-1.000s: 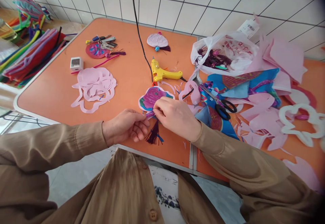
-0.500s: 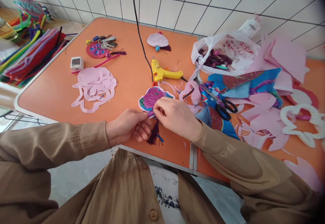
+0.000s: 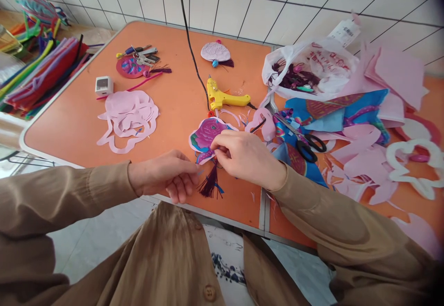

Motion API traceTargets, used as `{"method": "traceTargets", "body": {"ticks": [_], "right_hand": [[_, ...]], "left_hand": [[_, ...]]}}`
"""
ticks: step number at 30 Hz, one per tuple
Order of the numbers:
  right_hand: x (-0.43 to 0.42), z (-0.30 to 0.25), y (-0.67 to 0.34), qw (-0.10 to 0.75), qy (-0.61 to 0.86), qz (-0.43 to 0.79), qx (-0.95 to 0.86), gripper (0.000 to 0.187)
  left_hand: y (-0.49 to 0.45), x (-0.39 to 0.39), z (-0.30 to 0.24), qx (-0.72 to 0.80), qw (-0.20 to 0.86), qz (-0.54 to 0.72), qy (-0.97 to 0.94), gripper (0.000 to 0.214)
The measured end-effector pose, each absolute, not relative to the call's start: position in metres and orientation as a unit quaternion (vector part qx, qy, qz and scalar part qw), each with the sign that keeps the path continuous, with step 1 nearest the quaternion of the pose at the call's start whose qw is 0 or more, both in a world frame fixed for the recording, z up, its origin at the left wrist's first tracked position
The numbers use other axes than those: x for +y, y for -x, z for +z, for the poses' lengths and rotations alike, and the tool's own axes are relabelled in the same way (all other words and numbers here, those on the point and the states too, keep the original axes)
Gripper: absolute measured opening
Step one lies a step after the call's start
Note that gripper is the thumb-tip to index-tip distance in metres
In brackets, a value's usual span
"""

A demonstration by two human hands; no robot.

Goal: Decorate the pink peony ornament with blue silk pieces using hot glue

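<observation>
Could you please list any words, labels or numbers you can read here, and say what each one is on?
None can be read.
The white plastic bag: red print, too blurred to read.
The paper tag by the wall: barcode and small print, too small to read.

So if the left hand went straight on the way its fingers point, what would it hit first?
Probably the dark purple tassel below the flower cutout, just ahead of the left hand; the right hand lies right behind it. Depth is unclear.
</observation>
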State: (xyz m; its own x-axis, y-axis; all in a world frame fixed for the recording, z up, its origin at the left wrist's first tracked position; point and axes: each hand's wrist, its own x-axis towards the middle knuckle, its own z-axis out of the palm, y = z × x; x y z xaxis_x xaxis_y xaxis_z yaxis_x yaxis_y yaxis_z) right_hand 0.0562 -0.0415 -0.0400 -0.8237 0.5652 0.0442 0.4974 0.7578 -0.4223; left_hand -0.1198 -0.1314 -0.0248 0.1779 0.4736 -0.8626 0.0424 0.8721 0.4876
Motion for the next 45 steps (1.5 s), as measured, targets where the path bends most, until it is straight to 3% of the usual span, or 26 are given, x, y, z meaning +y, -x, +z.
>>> {"method": "traceTargets", "body": {"ticks": [6,10,14,19,28,38,45], "right_hand": [[-0.023,-0.03,-0.064,0.116,0.354,0.142,-0.917,0.016],[-0.013,-0.03,-0.067,0.064,0.393,0.083,-0.914,0.016],[-0.012,-0.033,-0.066,0.02,0.406,0.053,-0.912,0.022],[-0.013,-0.034,-0.066,-0.013,0.432,0.034,-0.901,0.026],[-0.007,-0.047,-0.067,0.036,0.405,0.107,-0.907,0.032],[-0.004,-0.05,-0.067,0.125,0.391,0.182,-0.894,0.042],[-0.008,-0.046,-0.066,0.138,0.382,0.211,-0.889,0.044]], "left_hand": [[0.136,-0.125,-0.024,0.683,0.593,0.196,-0.378,0.02],[0.142,-0.119,-0.023,0.69,0.582,0.216,-0.373,0.017],[0.146,-0.102,-0.018,0.72,0.464,0.261,-0.445,0.006],[0.147,-0.074,-0.025,0.732,0.41,0.262,-0.476,0.02],[0.136,-0.041,-0.034,0.722,0.427,0.264,-0.477,0.027],[0.137,-0.04,-0.03,0.695,0.497,0.302,-0.423,0.007],[0.135,-0.039,-0.024,0.718,0.446,0.296,-0.444,0.017]]}}
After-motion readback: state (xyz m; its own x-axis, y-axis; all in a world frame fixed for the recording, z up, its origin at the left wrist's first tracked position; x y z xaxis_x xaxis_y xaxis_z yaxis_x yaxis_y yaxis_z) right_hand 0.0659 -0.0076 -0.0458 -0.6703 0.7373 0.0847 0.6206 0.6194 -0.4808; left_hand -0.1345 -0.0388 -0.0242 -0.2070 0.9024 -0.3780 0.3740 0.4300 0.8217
